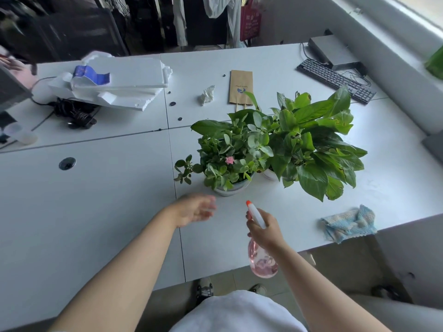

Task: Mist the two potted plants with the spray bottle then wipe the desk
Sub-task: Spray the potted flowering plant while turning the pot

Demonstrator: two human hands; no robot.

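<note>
Nearest the camera, a white garment covers the person's front, and two bare forearms reach out over the white desk. Gripped in the right hand is the spray bottle, fingers curled round its neck; its pink, clear body hangs below the hand near the desk's front edge, and the white head with an orange tip points toward the plants. Over the desk just in front of the small pot, the left hand holds nothing; its fingers are blurred but look loosely spread.

Two potted plants stand side by side, their leaves touching: the small flowering plant with one pink bloom sits in a pale pot, and the big leafy plant is to its right. Right of the bottle, a blue cloth lies crumpled at the desk's edge. Farther back lie a brown paper bag, a crumpled tissue, a stack of white foam and a black keyboard.
</note>
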